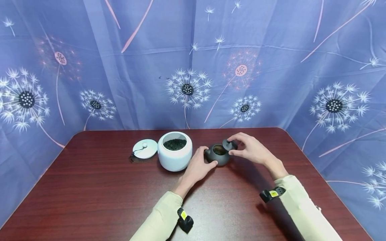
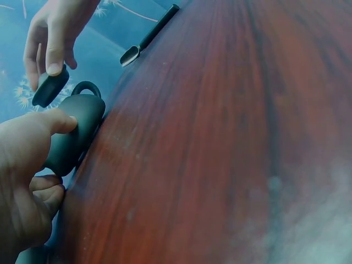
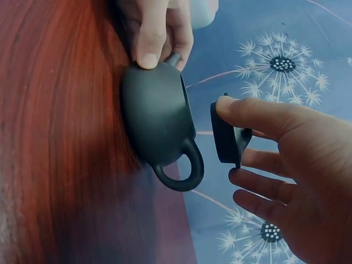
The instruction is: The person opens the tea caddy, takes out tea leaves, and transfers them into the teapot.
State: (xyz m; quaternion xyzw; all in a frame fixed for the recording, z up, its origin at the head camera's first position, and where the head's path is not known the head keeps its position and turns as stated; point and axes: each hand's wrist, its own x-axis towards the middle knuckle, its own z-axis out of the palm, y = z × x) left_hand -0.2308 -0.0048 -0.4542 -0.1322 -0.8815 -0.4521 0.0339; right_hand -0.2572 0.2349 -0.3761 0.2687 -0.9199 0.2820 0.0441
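A small dark teapot [image 1: 221,160] stands uncovered on the table, with something dark inside its round mouth. My left hand [image 1: 199,167] grips its body on the spout side, thumb on the near wall. Between the thumb and fingers of my right hand [image 1: 254,150] is the teapot's dark lid [image 1: 227,145], tilted and held apart from the mouth. The right wrist view shows the ring handle [image 3: 190,175] below that gap. Left of the pot, an open white jar [image 1: 174,161] holds dark tea leaves [image 1: 175,144].
A white jar lid [image 1: 145,151] with a knob and dark cord lies left of the jar. In the left wrist view, a dark-handled scoop [image 2: 148,36] lies beyond the teapot. A blue dandelion-print curtain [image 1: 144,73] hangs behind the reddish-brown table [image 1: 105,194].
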